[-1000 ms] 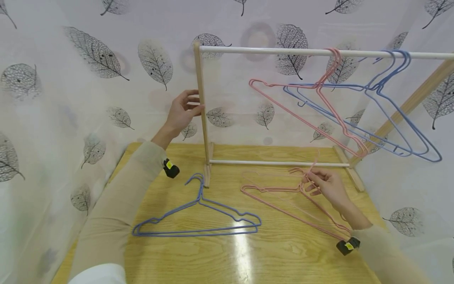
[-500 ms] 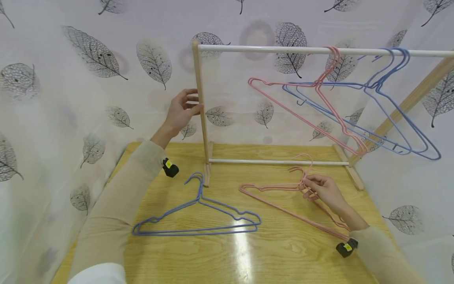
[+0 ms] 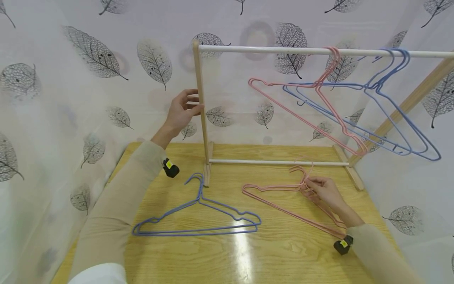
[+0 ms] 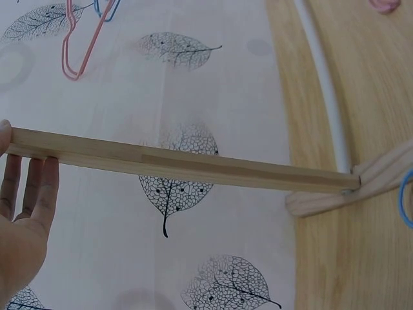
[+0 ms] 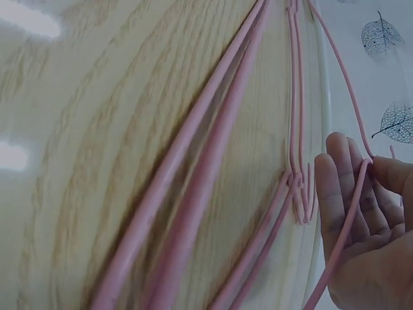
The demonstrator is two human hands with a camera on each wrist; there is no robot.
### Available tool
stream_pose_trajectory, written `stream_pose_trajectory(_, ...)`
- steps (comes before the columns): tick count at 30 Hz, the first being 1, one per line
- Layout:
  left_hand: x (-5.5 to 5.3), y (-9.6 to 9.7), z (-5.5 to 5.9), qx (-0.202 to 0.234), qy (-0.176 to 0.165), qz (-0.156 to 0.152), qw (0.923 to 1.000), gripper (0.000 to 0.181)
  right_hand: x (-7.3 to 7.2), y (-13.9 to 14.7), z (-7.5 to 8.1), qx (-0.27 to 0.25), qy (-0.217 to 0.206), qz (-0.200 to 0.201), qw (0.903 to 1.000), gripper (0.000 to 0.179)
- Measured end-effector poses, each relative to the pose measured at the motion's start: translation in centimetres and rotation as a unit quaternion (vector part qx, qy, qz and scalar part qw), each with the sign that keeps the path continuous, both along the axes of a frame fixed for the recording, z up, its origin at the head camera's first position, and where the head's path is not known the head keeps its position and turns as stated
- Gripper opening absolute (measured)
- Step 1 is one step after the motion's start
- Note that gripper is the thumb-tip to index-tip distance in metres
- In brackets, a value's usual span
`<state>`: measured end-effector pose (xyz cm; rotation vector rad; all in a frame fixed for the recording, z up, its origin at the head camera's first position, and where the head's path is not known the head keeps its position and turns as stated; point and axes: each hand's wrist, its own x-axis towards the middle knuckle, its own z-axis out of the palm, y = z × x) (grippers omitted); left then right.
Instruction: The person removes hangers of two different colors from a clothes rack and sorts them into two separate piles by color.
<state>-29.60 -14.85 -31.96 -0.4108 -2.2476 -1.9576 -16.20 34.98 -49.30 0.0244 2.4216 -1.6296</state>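
My left hand [image 3: 180, 112] grips the left wooden upright [image 3: 199, 75] of a hanger rack. In the left wrist view, the thumb of the left hand [image 4: 22, 242] lies on one side of the upright [image 4: 187, 166] and its fingers on the other. Low on the right, my right hand [image 3: 328, 195] pinches a pink clothes hanger [image 5: 345, 226] at the neck between thumb and forefinger. Its other fingers are extended in the right wrist view. More pink hangers [image 3: 287, 211] lie on the table just beneath. A pair of blue hangers [image 3: 200, 193] lies at the table's middle left.
From the rack's white top rod [image 3: 266, 49] hang pink hangers [image 3: 320, 77] and, farther right, blue hangers [image 3: 379, 85]. A lower white rod [image 3: 262, 162] joins the wooden feet. Leaf-patterned sheeting [image 3: 156, 118] surrounds the wooden table [image 3: 198, 260] at the back and sides.
The pink hanger in my right hand has turned so that its hook curves to the left, and it sits slightly lower. My left hand has stayed on the upright.
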Motion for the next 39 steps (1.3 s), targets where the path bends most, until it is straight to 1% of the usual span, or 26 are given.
stream_pose_trajectory(6, 0.0, 0.0, -0.1, -0.001, 0.000, -0.001, 1.0000, 0.046, -0.3, -0.1, -1.0, -0.059, -0.043, -0.006, 0.9973, 0.053)
stream_pose_trajectory(10, -0.1, 0.0, -0.1, -0.001, 0.000, -0.001, 1.0000, 0.046, -0.3, -0.2, -1.2, -0.067, -0.045, -0.013, 0.9966, 0.054)
stream_pose_trajectory(12, -0.1, 0.0, -0.1, 0.001, 0.001, -0.002, 1.0000, 0.046, -0.3, -0.1, -1.3, -0.049, -0.033, -0.018, 0.9981, 0.053)
stream_pose_trajectory(14, -0.1, 0.0, -0.2, 0.003, 0.002, -0.004, 1.0000, 0.046, -0.3, 0.0, -1.3, -0.017, -0.015, -0.021, 0.9995, 0.052)
stream_pose_trajectory(17, -0.2, 0.0, -0.2, 0.005, 0.004, -0.004, 1.0000, 0.045, -0.3, 0.3, -1.3, 0.027, 0.011, -0.027, 0.9992, 0.051)
stream_pose_trajectory(18, -0.2, 0.0, -0.2, 0.006, 0.004, -0.005, 1.0000, 0.045, -0.3, 0.3, -1.2, 0.035, 0.015, -0.031, 0.9988, 0.050)
stream_pose_trajectory(20, -0.2, 0.0, -0.2, 0.006, 0.004, -0.004, 1.0000, 0.045, -0.2, 0.4, -1.0, 0.031, 0.020, -0.034, 0.9987, 0.051)
stream_pose_trajectory(22, -0.1, 0.0, -0.2, 0.005, 0.004, -0.004, 1.0000, 0.045, -0.1, 0.4, -0.7, 0.015, 0.020, -0.041, 0.9989, 0.051)
stream_pose_trajectory(26, -0.1, 0.0, -0.2, 0.004, 0.001, -0.003, 1.0000, 0.045, -0.2, 0.2, 0.3, -0.006, 0.041, -0.040, 0.9984, 0.052)
stream_pose_trajectory(31, 0.0, 0.0, -0.2, 0.003, 0.001, -0.003, 1.0000, 0.045, -0.1, -0.5, 2.0, -0.021, 0.074, -0.033, 0.9965, 0.052)
stream_pose_trajectory(33, 0.0, 0.0, -0.2, 0.002, 0.003, -0.004, 1.0000, 0.045, -0.2, -0.9, 2.8, -0.032, 0.084, -0.030, 0.9955, 0.047)
stream_pose_trajectory(36, 0.0, 0.0, -0.2, 0.003, 0.004, -0.005, 1.0000, 0.045, -0.2, -1.4, 4.1, -0.046, 0.098, -0.026, 0.9938, 0.034)
stream_pose_trajectory(39, 0.0, 0.0, -0.1, 0.003, 0.004, -0.005, 1.0000, 0.045, -0.3, -2.1, 5.4, -0.052, 0.117, -0.022, 0.9915, 0.032)
